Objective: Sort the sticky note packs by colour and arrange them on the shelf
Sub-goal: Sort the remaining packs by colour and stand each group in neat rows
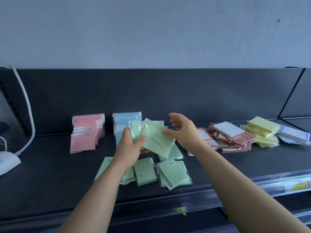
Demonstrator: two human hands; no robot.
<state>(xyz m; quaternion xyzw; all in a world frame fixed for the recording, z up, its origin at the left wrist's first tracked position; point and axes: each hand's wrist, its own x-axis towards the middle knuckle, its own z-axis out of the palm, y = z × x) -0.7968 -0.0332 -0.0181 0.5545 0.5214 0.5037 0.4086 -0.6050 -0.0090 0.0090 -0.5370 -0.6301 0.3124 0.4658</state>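
Observation:
My left hand [129,147] grips a small bundle of pale green sticky note packs [151,135] above the dark shelf [50,174]. My right hand [183,130] hovers beside the bundle with fingers spread, its thumb touching the top pack's right edge. More green packs [173,174] lie loose on the shelf below my hands. Pink packs [85,132] stand in a row at the left, with blue packs [122,120] standing behind my left hand.
A heap of red-bordered packs [230,137] lies to the right, then yellow packs [262,133] and clear-wrapped white ones [292,133]. A white cable and plastic base [8,162] sit at the far left. The shelf's front edge carries a clear price rail [252,185].

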